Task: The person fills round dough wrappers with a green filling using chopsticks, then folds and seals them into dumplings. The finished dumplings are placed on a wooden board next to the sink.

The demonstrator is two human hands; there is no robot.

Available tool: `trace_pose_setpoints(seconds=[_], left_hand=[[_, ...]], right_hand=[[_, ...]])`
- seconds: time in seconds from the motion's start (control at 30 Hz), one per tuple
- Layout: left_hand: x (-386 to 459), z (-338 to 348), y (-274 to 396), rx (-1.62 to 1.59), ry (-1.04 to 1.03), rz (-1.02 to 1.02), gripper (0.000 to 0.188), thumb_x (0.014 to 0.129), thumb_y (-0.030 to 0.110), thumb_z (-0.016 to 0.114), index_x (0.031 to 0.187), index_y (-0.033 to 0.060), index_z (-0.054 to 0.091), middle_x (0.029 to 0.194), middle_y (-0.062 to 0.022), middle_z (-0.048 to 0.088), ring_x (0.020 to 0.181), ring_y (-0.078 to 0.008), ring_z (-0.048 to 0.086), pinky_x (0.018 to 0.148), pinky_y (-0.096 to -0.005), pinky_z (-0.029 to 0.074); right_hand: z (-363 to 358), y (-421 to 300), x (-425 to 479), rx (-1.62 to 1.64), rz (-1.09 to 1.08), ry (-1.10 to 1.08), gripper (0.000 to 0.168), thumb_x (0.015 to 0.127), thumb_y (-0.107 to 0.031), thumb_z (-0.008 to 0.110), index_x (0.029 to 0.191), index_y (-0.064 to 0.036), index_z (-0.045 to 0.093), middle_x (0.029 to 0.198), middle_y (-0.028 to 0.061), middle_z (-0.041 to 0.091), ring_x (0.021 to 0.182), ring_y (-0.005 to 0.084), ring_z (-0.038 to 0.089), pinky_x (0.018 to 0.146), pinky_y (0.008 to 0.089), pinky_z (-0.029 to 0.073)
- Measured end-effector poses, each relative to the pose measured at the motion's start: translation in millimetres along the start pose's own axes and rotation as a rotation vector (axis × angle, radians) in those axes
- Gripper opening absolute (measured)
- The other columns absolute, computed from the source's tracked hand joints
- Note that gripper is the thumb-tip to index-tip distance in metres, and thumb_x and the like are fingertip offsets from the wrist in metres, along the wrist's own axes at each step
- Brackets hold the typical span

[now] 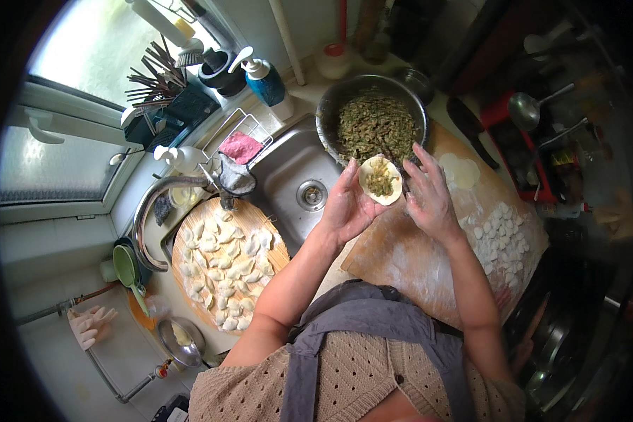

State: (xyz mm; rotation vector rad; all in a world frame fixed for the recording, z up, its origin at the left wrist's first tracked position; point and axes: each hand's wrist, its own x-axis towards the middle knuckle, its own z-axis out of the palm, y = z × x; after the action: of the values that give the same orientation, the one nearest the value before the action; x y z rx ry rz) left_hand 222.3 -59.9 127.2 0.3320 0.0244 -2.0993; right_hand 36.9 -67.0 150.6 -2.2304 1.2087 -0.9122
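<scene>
On the fingers of my left hand rests a round dumpling wrapper, lying open with green-brown chopped filling on its middle. My right hand is just right of the wrapper, fingers apart, with nothing clearly held in it. Beyond both hands stands a large steel bowl holding more of the filling. Under my right forearm, a floured wooden board bears a few flat wrappers and many small dough pieces. Folded dumplings cover a round wooden board at my left.
A steel sink lies between the boards, its curved faucet reaching over the left side. A cleaver or large knife lies beyond the floured board. Nearby are a soap pump bottle, a wire rack and a small steel bowl.
</scene>
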Motion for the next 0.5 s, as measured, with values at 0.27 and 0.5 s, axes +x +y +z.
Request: trace_pose_setpoints(seconds=[0.27, 0.5], left_hand=[[-11, 10, -10, 0.108, -0.044, -0.07, 0.056, 0.097, 0.048, 0.032, 0.134, 0.0048, 0.036, 0.131, -0.0155, 0.047, 0.116, -0.0296, 0.053, 0.099, -0.0464, 0.044], [-20, 7, -17, 0.109, -0.068, -0.086, 0.058, 0.097, 0.049, 0.032, 0.133, 0.004, 0.037, 0.129, -0.0147, 0.049, 0.117, -0.0273, 0.052, 0.1, -0.0433, 0.043]], right_hand=[[-10, -10, 5, -0.18, -0.029, -0.152, 0.059, 0.073, 0.008, 0.048, 0.128, -0.014, 0.053, 0.143, 0.0136, 0.033, 0.131, 0.0349, 0.032, 0.107, 0.0443, 0.03], [-25, -24, -13, -0.211, -0.086, -0.14, 0.054, 0.073, 0.006, 0.051, 0.121, -0.016, 0.059, 0.14, 0.0137, 0.038, 0.13, 0.0344, 0.034, 0.107, 0.0441, 0.031]])
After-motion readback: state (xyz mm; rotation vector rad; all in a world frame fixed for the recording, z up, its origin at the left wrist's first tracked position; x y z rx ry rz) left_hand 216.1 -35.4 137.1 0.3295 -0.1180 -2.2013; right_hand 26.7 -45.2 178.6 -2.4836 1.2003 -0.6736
